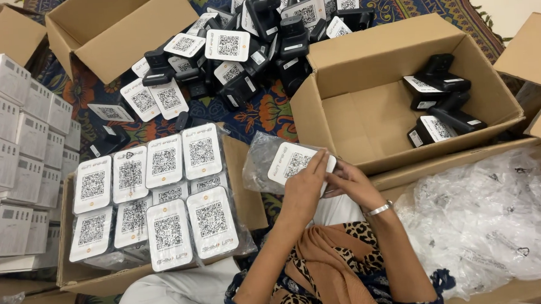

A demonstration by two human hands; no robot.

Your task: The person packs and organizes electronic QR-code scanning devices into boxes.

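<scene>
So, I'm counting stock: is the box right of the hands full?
No. The box is mostly empty: few black devices, bare floor.

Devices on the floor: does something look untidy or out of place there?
Yes. The black devices lie in a loose heap on the patterned rug, tilted every way, while those in the left box stand in neat rows.

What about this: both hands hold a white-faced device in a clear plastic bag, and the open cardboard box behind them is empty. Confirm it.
Not empty. The head view shows the open cardboard box holding a few black devices. Both the left hand and the right hand do hold the white-faced device in its clear plastic bag.
</scene>
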